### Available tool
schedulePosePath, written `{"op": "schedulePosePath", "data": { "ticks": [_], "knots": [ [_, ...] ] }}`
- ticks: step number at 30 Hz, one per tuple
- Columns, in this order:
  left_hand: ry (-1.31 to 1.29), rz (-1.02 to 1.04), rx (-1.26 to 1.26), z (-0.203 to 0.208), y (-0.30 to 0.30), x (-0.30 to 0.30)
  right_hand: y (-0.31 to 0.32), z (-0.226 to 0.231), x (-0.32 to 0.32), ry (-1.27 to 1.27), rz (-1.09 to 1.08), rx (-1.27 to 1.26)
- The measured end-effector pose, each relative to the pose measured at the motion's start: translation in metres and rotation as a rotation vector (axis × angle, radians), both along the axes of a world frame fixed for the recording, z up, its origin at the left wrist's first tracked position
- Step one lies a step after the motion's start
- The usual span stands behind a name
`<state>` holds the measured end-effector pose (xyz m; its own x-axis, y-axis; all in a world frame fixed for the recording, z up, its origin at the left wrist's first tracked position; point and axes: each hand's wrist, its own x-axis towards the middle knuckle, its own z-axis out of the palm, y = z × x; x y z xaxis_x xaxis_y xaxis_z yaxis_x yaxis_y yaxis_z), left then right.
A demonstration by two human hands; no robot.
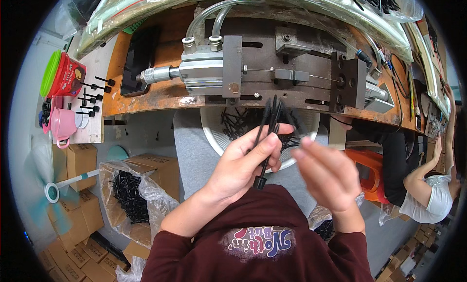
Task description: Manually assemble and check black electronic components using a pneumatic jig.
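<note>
My left hand [245,158] is closed around several black mascara wands [265,167]. Their slim brush ends point up toward the machine, and a thick black cap sticks out below my fingers. To its right, my right hand [328,172] is smeared by motion, so its fingers cannot be read. A blurred dark wand lies between the two hands; whether the right hand touches it is unclear. Under my hands, a white basket [208,131] with more black wands rests on my lap. Just beyond stands a metal clamping machine [204,70] with a small central block [289,76].
A phone [138,63] lies left of the machine. Loose wands [92,98], a pink cup [63,124] and a red tub [70,75] sit farther left. A plastic-lined carton [160,199] of black parts and a fan [52,192] stand below. Another person [428,197] sits at right beside an orange stool [367,170].
</note>
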<state>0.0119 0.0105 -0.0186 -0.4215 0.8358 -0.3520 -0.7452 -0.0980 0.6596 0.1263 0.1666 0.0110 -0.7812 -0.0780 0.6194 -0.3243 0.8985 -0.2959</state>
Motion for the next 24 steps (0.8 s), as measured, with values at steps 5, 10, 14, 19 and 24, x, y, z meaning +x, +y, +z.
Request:
{"op": "schedulePosePath", "data": {
  "ticks": [5,10,14,19,24],
  "knots": [
    [0.022,0.077,-0.065,0.003,0.01,0.005,-0.005,-0.018,-0.006,0.035,0.128,0.058],
    [0.062,0.079,0.002,-0.005,0.002,-0.005,-0.004,-0.014,0.003,-0.087,0.099,-0.332],
    [0.043,0.079,0.009,-0.001,-0.004,-0.008,0.006,-0.013,0.002,-0.072,-0.042,-0.462],
    [0.23,0.035,-0.002,0.005,-0.007,-0.004,0.019,-0.021,-0.023,-0.086,-0.092,-0.455],
    [0.385,0.09,-0.03,0.007,-0.014,-0.007,0.018,-0.026,-0.038,-0.126,-0.121,-0.271]
  ]
}}
